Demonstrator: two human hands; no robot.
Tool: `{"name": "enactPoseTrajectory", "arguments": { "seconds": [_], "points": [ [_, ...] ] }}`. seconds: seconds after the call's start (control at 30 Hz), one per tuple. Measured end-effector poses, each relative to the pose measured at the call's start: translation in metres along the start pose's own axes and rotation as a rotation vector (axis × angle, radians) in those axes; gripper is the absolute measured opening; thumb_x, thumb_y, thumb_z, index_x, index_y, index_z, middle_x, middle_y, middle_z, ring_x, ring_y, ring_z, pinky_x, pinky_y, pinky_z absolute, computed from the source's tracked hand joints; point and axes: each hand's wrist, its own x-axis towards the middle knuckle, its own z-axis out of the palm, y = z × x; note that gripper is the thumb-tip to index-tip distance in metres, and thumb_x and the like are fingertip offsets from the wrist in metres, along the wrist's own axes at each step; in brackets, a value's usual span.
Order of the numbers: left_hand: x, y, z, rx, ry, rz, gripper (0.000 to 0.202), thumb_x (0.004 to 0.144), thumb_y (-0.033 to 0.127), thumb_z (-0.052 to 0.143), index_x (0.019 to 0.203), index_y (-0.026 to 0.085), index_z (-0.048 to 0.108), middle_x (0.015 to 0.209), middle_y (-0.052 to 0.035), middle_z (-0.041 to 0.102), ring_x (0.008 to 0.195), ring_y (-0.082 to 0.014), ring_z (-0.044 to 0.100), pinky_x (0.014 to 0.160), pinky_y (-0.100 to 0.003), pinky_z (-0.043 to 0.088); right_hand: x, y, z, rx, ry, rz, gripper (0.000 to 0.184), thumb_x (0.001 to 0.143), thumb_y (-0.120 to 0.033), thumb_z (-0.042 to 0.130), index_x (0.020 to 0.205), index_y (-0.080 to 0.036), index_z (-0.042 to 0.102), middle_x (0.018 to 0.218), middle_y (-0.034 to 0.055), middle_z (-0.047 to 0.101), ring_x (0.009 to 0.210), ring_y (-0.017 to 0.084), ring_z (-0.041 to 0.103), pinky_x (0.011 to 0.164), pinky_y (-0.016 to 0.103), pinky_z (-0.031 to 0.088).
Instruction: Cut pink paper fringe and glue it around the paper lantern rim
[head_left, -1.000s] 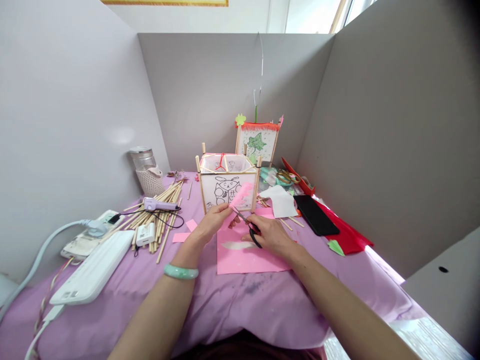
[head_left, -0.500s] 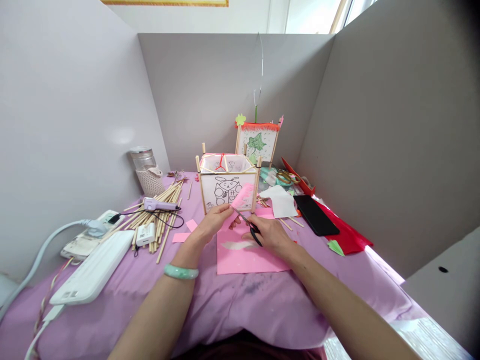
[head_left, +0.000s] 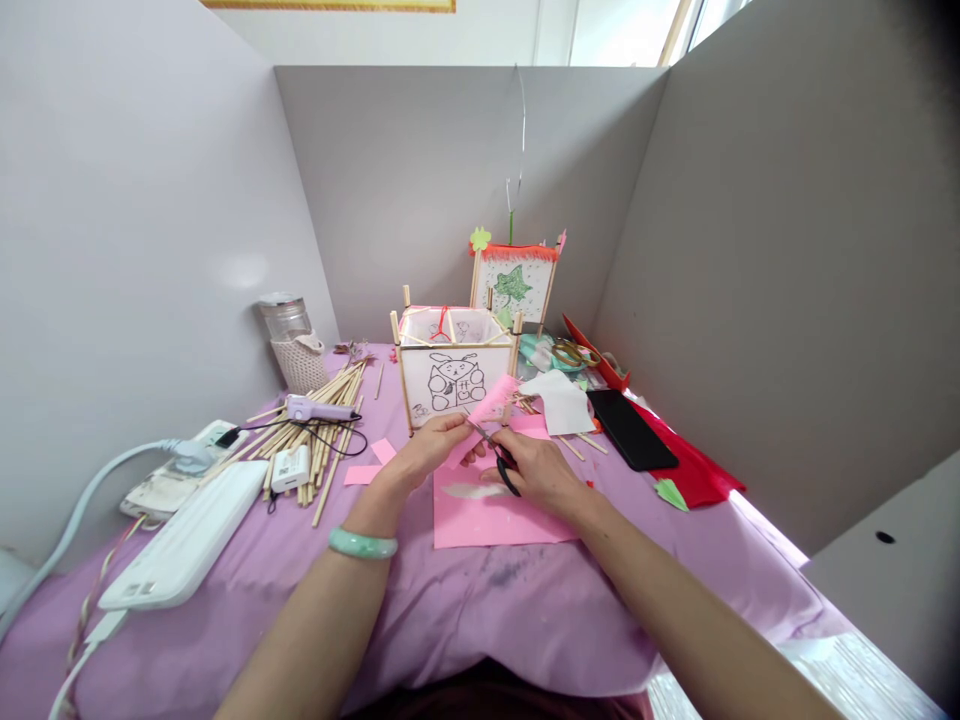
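Note:
My left hand pinches a small strip of fringed pink paper and holds it up in front of a paper lantern with a rabbit drawing. My right hand grips black-handled scissors, whose blades meet the lower end of the pink strip. Both hands hover over a pink paper sheet with a cut-out hole, lying on the purple cloth.
A second lantern with a green leaf stands behind. Wooden sticks, a purple glue gun, a power strip and a jar lie left. A black phone, red paper and white scraps lie right. Grey partitions enclose the table.
The pink strip has tilted lower and to the right, and both hands have shifted slightly upward with the scissors still at the strip.

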Motion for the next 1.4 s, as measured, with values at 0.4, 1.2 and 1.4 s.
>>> {"name": "enactPoseTrajectory", "arguments": {
  "seconds": [0.4,1.2,1.4],
  "points": [
    [0.0003,0.0003,-0.0005,0.017,0.005,-0.009,0.021,0.08,0.032,0.054,0.074,0.013,0.059,0.069,-0.0042,0.063,0.056,-0.0124,0.054,0.063,-0.029,0.043,0.0024,-0.0019,-0.0013,-0.007,-0.01,0.046,0.027,0.079,-0.042,0.063,0.096,-0.02,0.06,0.076,0.0003,0.062,0.062,0.012,0.056,0.057,0.02,0.034],
    [0.0008,0.0,-0.0016,-0.009,0.058,0.009,0.027,0.082,0.04,0.052,0.078,0.013,0.056,0.066,-0.0047,0.063,0.051,-0.0113,0.053,0.054,-0.027,0.043,0.0001,0.0012,-0.0033,0.018,-0.001,0.02,0.036,0.077,-0.05,0.062,0.096,-0.02,0.057,0.08,0.0011,0.062,0.066,0.013,0.056,0.057,0.021,0.033],
    [0.0006,0.0024,-0.0008,-0.026,0.124,0.018,0.026,0.08,0.039,0.056,0.076,0.013,0.056,0.065,-0.0043,0.062,0.05,-0.0108,0.051,0.052,-0.026,0.043,-0.0004,0.0018,-0.0029,0.016,-0.011,-0.005,0.036,0.077,-0.051,0.061,0.096,-0.021,0.057,0.079,0.0003,0.061,0.066,0.013,0.056,0.057,0.022,0.033]
  ]
}}
